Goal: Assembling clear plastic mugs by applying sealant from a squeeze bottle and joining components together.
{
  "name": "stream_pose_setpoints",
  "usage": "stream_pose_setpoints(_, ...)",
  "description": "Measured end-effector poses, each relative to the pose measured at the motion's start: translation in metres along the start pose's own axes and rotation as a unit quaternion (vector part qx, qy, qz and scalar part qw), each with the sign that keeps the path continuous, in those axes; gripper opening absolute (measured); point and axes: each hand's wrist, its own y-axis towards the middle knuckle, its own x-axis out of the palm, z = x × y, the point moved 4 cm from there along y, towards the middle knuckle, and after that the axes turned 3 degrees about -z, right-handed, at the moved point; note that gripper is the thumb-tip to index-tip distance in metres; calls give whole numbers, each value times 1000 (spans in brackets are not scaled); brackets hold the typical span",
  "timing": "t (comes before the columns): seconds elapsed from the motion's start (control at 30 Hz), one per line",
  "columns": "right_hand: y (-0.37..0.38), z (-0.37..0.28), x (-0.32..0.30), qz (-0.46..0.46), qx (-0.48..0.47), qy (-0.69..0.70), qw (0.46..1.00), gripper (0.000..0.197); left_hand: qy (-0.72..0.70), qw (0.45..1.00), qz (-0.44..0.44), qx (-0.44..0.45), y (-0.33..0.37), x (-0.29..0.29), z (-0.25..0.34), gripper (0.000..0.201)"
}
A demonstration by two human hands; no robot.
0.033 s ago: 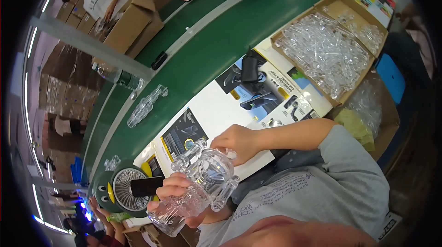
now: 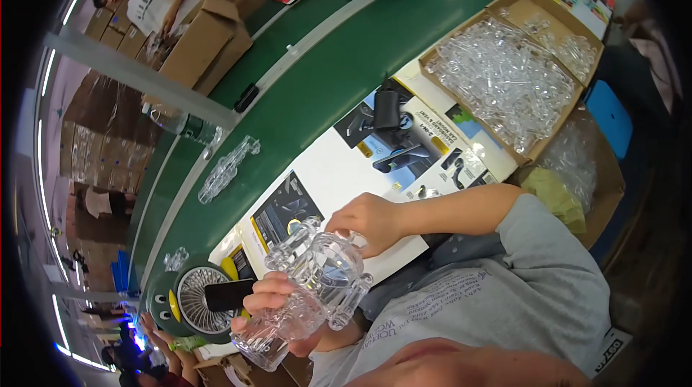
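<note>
I hold a clear plastic assembly (image 2: 328, 264) with a round, hollow body and knobbed rods along its sides. My left hand (image 2: 270, 304) is wrapped round its lower, ribbed end, the fingers curled over the clear plastic. At the opposite end, my right hand (image 2: 371, 222) is closed with its fingertips against the rim. Whether a small piece sits in those fingertips is hidden. Beneath and beyond my hands lies a white printed cardboard sheet (image 2: 328, 163). Another long clear plastic piece (image 2: 229, 169) rests on the green table, with a smaller clear piece (image 2: 175, 258) nearer on the left.
Cardboard trays (image 2: 425, 62) full of clear plastic parts stand at the right. A penguin-shaped fan (image 2: 191, 300) with a dark phone (image 2: 229, 294) against it is at my left. A black box-shaped object (image 2: 387, 109) sits on the sheet. Across the table, a person (image 2: 155, 1) handles a carton.
My right hand's fingers have shifted slightly at the assembly's rim. Both hands stay on the assembly, and the whole view has moved a little.
</note>
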Motion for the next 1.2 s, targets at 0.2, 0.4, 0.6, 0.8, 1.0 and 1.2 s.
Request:
stream_pose_setpoints(0.2,-5,4,-3,15,40,-12,999,46,-48,997,-56,-10,8,-2,-9,71)
stream_pose_setpoints(0.4,2,18,6,-51,50,47,996,48,-2,999,-55,2,4,-5,-18,73)
stream_pose_setpoints(0.6,13,20,-38,121,69,-168,976,41,53,994,-63,-74,25,-21,-60,69)
stream_pose_setpoints(0.8,37,26,-108,77,111,-376,917,37,-72,939,-34,-336,-10,-61,-142,73)
stream_pose_setpoints(1.0,68,123,-193,-64,261,-477,837,39,50,886,-183,-424,-74,-54,-202,33)
stream_pose_setpoints(1.2,73,211,-268,-151,326,-615,702,46,91,874,-216,-427,-76,-43,-200,30)
